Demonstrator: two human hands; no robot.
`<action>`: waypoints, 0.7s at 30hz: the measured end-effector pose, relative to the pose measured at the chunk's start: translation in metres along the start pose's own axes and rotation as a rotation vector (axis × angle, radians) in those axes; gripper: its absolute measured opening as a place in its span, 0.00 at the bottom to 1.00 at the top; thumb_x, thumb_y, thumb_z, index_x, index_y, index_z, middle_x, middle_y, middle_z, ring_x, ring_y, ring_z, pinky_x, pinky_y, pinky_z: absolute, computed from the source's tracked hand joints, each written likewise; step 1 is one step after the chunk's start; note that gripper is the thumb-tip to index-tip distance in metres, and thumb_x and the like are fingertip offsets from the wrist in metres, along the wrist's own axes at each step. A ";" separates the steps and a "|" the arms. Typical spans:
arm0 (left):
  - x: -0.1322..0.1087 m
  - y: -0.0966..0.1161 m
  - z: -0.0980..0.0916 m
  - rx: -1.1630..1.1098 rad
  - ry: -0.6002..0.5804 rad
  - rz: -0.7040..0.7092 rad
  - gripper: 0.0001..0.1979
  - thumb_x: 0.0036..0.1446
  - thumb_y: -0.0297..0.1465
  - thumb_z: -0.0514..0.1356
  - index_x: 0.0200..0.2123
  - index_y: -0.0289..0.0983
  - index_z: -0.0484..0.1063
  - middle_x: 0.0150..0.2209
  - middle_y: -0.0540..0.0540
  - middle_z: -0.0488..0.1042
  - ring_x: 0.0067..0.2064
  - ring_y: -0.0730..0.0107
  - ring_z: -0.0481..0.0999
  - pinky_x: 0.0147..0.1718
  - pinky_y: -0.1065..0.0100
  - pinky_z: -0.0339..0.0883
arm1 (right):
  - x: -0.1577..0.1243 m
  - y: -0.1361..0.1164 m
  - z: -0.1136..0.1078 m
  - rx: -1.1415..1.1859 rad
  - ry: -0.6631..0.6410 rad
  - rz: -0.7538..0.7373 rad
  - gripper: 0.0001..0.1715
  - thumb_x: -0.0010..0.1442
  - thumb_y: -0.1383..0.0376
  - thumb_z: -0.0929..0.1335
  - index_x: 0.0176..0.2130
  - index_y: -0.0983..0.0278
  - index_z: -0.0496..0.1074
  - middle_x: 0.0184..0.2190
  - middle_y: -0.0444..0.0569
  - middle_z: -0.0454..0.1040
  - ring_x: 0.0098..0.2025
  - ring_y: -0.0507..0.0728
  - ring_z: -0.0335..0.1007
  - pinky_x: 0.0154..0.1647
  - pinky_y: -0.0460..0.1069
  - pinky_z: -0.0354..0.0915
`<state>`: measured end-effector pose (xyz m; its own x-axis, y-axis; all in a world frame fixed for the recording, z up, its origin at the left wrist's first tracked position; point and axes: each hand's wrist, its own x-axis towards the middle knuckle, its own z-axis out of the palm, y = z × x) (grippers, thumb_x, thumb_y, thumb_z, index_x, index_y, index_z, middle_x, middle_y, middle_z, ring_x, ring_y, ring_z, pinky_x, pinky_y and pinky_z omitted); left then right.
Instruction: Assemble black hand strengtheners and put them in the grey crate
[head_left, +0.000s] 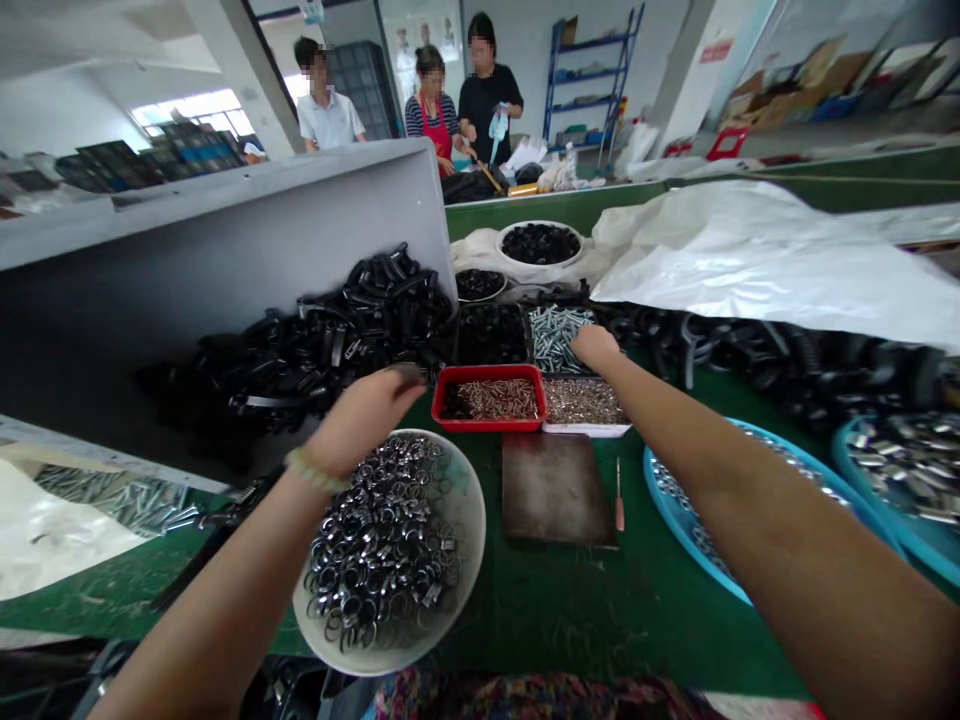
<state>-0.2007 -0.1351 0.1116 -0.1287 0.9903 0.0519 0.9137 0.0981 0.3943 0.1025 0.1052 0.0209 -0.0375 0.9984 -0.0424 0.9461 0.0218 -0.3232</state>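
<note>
My left hand (pixel 371 415) hovers between a bowl of metal rings (pixel 386 540) and a heap of black plastic parts (pixel 337 335) in a tilted grey crate (pixel 375 190). Its fingers look closed and a little blurred, with a dark patch at their tips; I cannot make out what they hold. Farther right, my right hand (pixel 598 348) reaches into a bin of silver screws (pixel 556 335). The fingers are bent down among the screws, and their tips are hidden.
Near me are a red tray (pixel 487 428) of small copper-coloured pins, a white tray (pixel 589 431) of small metal pieces, a dark metal plate (pixel 555 490) and a thin red-handled tool (pixel 619 510). Blue basins (pixel 720 580) stand right. Three people are beyond the bench.
</note>
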 end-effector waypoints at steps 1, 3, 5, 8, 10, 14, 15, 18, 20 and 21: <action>0.039 0.020 0.023 0.004 -0.040 0.087 0.14 0.61 0.38 0.55 0.43 0.36 0.76 0.43 0.42 0.78 0.46 0.61 0.75 0.49 0.66 0.64 | 0.001 0.001 0.000 0.004 0.004 -0.009 0.18 0.57 0.70 0.64 0.44 0.79 0.74 0.47 0.74 0.73 0.51 0.67 0.70 0.49 0.55 0.63; 0.105 0.054 0.066 0.013 -0.070 0.112 0.12 0.61 0.30 0.55 0.43 0.32 0.75 0.47 0.36 0.75 0.50 0.59 0.74 0.52 0.65 0.62 | -0.003 0.004 -0.004 0.023 0.028 -0.034 0.17 0.55 0.69 0.65 0.42 0.76 0.75 0.45 0.70 0.75 0.49 0.66 0.71 0.48 0.53 0.64; 0.149 0.074 0.096 -0.012 -0.090 0.119 0.11 0.59 0.25 0.56 0.44 0.31 0.74 0.51 0.34 0.72 0.52 0.59 0.73 0.53 0.65 0.61 | -0.013 0.011 -0.011 0.047 0.061 -0.052 0.16 0.55 0.66 0.65 0.42 0.73 0.74 0.41 0.64 0.77 0.45 0.63 0.73 0.45 0.51 0.65; 0.180 0.081 0.118 -0.075 -0.109 0.105 0.09 0.55 0.20 0.57 0.38 0.29 0.75 0.51 0.32 0.71 0.52 0.55 0.73 0.53 0.61 0.61 | -0.045 0.020 -0.021 0.210 0.114 -0.108 0.15 0.56 0.63 0.64 0.42 0.67 0.70 0.33 0.53 0.77 0.31 0.55 0.73 0.34 0.48 0.67; 0.183 0.079 0.121 -0.136 -0.100 0.097 0.09 0.54 0.19 0.57 0.38 0.28 0.74 0.50 0.31 0.71 0.53 0.54 0.72 0.55 0.59 0.60 | -0.075 0.022 -0.023 0.463 0.129 -0.194 0.12 0.57 0.61 0.63 0.40 0.64 0.68 0.28 0.47 0.75 0.24 0.52 0.69 0.27 0.47 0.66; 0.151 0.085 0.121 -0.301 -0.082 0.090 0.13 0.59 0.22 0.54 0.48 0.29 0.69 0.46 0.34 0.74 0.49 0.63 0.75 0.51 0.64 0.64 | -0.143 0.012 -0.015 0.786 0.185 -0.377 0.09 0.58 0.59 0.65 0.36 0.62 0.65 0.25 0.43 0.72 0.24 0.51 0.69 0.27 0.46 0.66; 0.134 0.088 0.122 -0.414 -0.113 0.088 0.15 0.60 0.23 0.53 0.50 0.29 0.68 0.45 0.36 0.75 0.46 0.67 0.76 0.49 0.66 0.67 | -0.158 0.008 -0.012 0.781 0.223 -0.410 0.08 0.58 0.59 0.65 0.37 0.61 0.66 0.26 0.44 0.72 0.26 0.51 0.69 0.28 0.47 0.66; 0.068 0.099 0.126 -1.061 -0.347 0.011 0.15 0.60 0.27 0.55 0.51 0.31 0.68 0.43 0.40 0.77 0.40 0.72 0.78 0.45 0.67 0.70 | -0.192 -0.001 0.001 0.707 0.310 -0.485 0.07 0.57 0.62 0.66 0.38 0.60 0.68 0.28 0.45 0.73 0.28 0.52 0.70 0.31 0.47 0.67; 0.024 0.102 0.129 -1.480 -0.457 -0.116 0.13 0.58 0.28 0.59 0.46 0.32 0.72 0.41 0.41 0.78 0.38 0.72 0.78 0.46 0.66 0.71 | -0.207 -0.002 0.010 0.670 0.323 -0.502 0.07 0.58 0.62 0.66 0.39 0.60 0.69 0.30 0.45 0.74 0.29 0.53 0.71 0.32 0.48 0.68; 0.005 0.102 0.131 -1.601 -0.466 -0.177 0.12 0.56 0.28 0.60 0.44 0.32 0.73 0.39 0.42 0.78 0.38 0.72 0.78 0.47 0.66 0.71 | -0.213 -0.001 0.014 0.655 0.320 -0.500 0.08 0.58 0.62 0.66 0.39 0.60 0.69 0.30 0.46 0.74 0.30 0.53 0.71 0.33 0.48 0.68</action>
<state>-0.0575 -0.1076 0.0325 0.2060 0.9500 -0.2347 -0.4228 0.3027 0.8542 0.1053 -0.1083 0.0172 -0.2127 0.8491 0.4835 0.4649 0.5232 -0.7143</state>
